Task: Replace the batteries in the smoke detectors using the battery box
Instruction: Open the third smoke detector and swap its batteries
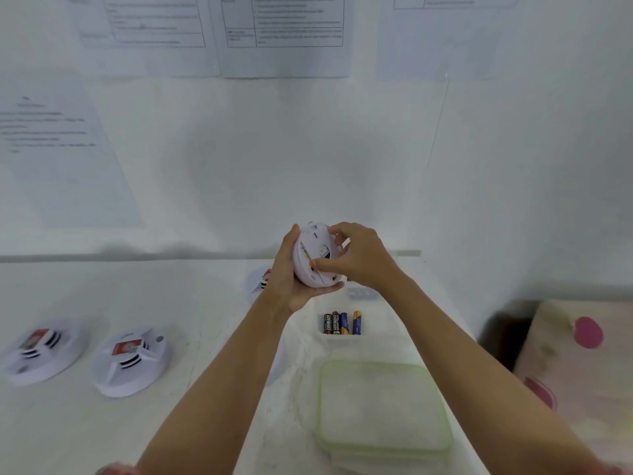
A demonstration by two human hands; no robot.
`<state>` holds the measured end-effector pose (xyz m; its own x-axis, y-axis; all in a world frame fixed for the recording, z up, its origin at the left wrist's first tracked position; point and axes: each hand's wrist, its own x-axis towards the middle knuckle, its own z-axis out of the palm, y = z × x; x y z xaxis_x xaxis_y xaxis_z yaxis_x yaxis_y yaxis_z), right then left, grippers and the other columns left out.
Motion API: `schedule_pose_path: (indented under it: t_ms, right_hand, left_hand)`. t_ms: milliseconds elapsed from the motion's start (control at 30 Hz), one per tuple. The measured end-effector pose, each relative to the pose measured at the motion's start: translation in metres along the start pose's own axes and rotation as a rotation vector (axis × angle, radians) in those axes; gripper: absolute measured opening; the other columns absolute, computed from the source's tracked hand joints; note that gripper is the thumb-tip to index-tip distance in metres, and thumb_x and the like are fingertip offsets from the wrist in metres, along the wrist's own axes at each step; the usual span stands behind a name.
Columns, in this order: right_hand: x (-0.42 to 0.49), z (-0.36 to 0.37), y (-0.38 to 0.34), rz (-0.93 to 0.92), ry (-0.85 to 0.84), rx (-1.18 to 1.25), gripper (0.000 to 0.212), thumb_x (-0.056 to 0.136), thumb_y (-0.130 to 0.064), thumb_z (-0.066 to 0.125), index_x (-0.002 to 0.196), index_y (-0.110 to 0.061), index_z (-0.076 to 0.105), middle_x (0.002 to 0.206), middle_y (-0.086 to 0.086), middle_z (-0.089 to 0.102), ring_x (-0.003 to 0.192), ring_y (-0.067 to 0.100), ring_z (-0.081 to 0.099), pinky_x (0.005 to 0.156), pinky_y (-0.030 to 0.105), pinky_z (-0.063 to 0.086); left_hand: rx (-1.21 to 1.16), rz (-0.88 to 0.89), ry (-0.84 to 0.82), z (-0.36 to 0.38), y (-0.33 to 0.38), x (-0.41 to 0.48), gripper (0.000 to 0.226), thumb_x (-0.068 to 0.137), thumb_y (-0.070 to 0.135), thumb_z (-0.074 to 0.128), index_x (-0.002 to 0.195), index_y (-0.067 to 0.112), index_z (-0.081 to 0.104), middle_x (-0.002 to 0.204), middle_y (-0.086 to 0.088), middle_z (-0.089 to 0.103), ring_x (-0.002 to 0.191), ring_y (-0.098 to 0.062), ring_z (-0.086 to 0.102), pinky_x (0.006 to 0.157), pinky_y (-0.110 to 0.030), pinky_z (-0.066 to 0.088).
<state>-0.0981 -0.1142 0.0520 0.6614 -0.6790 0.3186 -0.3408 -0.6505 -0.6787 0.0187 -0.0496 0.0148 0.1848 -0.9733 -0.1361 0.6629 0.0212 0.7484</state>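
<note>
A: From the head camera, where is the smoke detector (315, 255)?
B: Held up above the table (205, 320), tilted on edge with its back facing the camera. The left hand (291, 279) cups it from the left and below, fingers curled round the rim.
A: And the right hand (359, 258)?
B: It grips the detector too, thumb pressed on the back face by a seam, fingertips curled at the upper edge.
A: The battery box (375, 317)?
B: On the table just below the hands, uncovered. Four batteries (342, 322) sit side by side in it. A green-rimmed lid (382, 406) lies nearer the camera.
A: Other detectors?
B: A far-left detector (39, 349) and a second detector (132, 359) rest face up on the table, well apart from the box. A partly hidden detector (258, 281) shows behind the left wrist.
A: Around them?
B: Printed sheets (284, 36) on the wall, blurred, and a pink-spotted cloth (582, 354) at the right
</note>
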Motion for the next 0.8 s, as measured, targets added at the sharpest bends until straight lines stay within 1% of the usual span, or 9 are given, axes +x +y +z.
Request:
schedule_pose_path:
  t_ms: [100,233,333,400,467,533,633,767,800]
  right_hand:
    - [0.002,0.003,-0.003,0.014,-0.016,-0.033,0.059,0.064,-0.034,0.080,0.114,-0.013,0.056,0.102,0.001,0.056,0.090,0.015,0.053,0.076,0.028,0.048]
    - [0.001,0.005,-0.003,0.020,-0.037,-0.109,0.055,0.066,-0.034,0.078,0.107,-0.004,0.059,0.104,0.011,0.059,0.095,0.025,0.055,0.082,0.038,0.048]
    - [0.000,0.005,0.000,0.025,-0.024,-0.129,0.051,0.064,-0.036,0.078,0.098,-0.003,0.060,0.099,0.013,0.059,0.091,0.028,0.055,0.076,0.038,0.046]
    - [-0.001,0.004,0.001,0.031,-0.004,-0.111,0.050,0.064,-0.034,0.079,0.096,-0.002,0.060,0.098,0.014,0.059,0.090,0.027,0.054,0.074,0.036,0.046]
    - [-0.001,0.003,0.001,0.035,-0.001,-0.099,0.054,0.062,-0.036,0.080,0.100,-0.003,0.060,0.097,0.012,0.060,0.090,0.025,0.054,0.074,0.034,0.045]
    - [0.000,0.003,0.001,0.039,0.004,-0.088,0.064,0.054,-0.045,0.075,0.103,-0.007,0.060,0.095,0.006,0.060,0.087,0.020,0.053,0.069,0.026,0.043]
    - [0.002,0.005,0.001,0.060,0.013,-0.055,0.068,0.048,-0.049,0.066,0.105,-0.013,0.058,0.093,-0.002,0.057,0.084,0.013,0.050,0.063,0.016,0.039]
    - [0.002,0.010,0.002,0.067,-0.006,-0.062,0.069,0.052,-0.046,0.075,0.108,-0.012,0.056,0.096,0.000,0.055,0.087,0.015,0.049,0.065,0.020,0.037]
    - [0.002,0.011,0.003,0.067,-0.013,-0.068,0.066,0.056,-0.042,0.079,0.109,-0.011,0.055,0.097,0.001,0.054,0.089,0.016,0.049,0.067,0.021,0.038]
  left_hand:
    - [-0.058,-0.037,0.037,0.000,0.001,0.003,0.050,0.087,0.059,0.040,0.110,0.021,0.063,0.103,-0.010,0.068,0.097,-0.027,0.060,0.086,-0.047,0.046]
    - [-0.089,-0.068,0.040,-0.003,-0.001,0.005,0.048,0.087,0.058,0.040,0.107,0.021,0.063,0.101,-0.010,0.068,0.096,-0.026,0.060,0.085,-0.047,0.046]
    - [-0.078,-0.064,0.014,-0.004,-0.002,0.006,0.046,0.089,0.057,0.038,0.114,0.025,0.060,0.111,-0.010,0.065,0.098,-0.027,0.060,0.083,-0.049,0.047]
    - [-0.051,-0.016,-0.008,-0.005,-0.003,0.007,0.040,0.092,0.055,0.035,0.119,0.036,0.056,0.119,-0.008,0.062,0.103,-0.030,0.060,0.082,-0.053,0.047]
    - [-0.019,0.025,-0.035,-0.006,-0.004,0.008,0.038,0.095,0.054,0.031,0.124,0.042,0.051,0.123,-0.006,0.060,0.106,-0.034,0.058,0.081,-0.058,0.046]
    - [0.021,0.043,-0.049,-0.007,-0.002,0.009,0.040,0.095,0.053,0.030,0.129,0.042,0.048,0.124,-0.006,0.059,0.105,-0.036,0.058,0.083,-0.061,0.044]
    - [0.059,0.046,-0.027,-0.005,0.003,0.009,0.036,0.095,0.052,0.032,0.121,0.041,0.053,0.118,-0.006,0.062,0.103,-0.034,0.059,0.083,-0.058,0.044]
    - [0.036,0.081,0.048,-0.004,0.003,0.009,0.030,0.096,0.046,0.035,0.115,0.038,0.057,0.105,-0.004,0.066,0.095,-0.027,0.059,0.079,-0.050,0.047]
    - [0.029,0.074,0.055,-0.004,0.002,0.008,0.031,0.096,0.045,0.035,0.108,0.038,0.063,0.099,-0.003,0.069,0.093,-0.026,0.059,0.079,-0.049,0.046]
